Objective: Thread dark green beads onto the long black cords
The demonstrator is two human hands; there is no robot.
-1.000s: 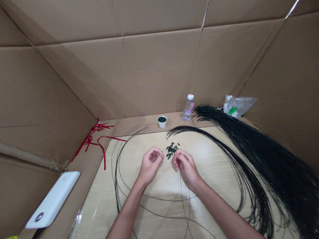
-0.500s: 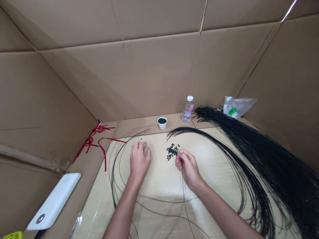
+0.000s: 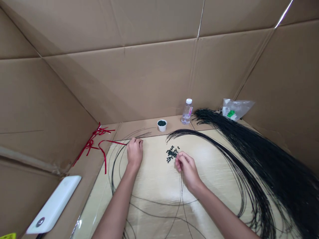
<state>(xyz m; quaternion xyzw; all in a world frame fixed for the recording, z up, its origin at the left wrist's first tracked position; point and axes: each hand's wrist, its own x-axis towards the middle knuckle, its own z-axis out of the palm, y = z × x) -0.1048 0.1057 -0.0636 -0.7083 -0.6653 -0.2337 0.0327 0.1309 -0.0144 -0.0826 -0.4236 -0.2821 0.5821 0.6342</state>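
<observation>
Head view: I have the right hand (image 3: 188, 170) over the middle of the worktop (image 3: 154, 176), thumb and fingertips pinched on a thin strand (image 3: 182, 190) that trails toward the near edge. By the far edge, left of centre, the left hand (image 3: 135, 153) reaches down with bent fingers beside loose dark strands (image 3: 112, 176); I cannot tell whether it grips anything. The strand looks light and springy, and I judge it best pinched close to its tip. Small dark beads (image 3: 171, 154), probably hard and apt to roll, lie just beside the right fingertips; each calls for a fingertip hold. Curved strands pass beneath the left forearm and could snag, as could the red ribbon (image 3: 116, 142) reaching the left hand. A black bundle (image 3: 216, 142) arches behind the beads, with a larger bundle (image 3: 261, 156) toward the right edge. Beyond the far edge stand a bead-filled cup (image 3: 161, 128) and a bottle (image 3: 186, 115).
</observation>
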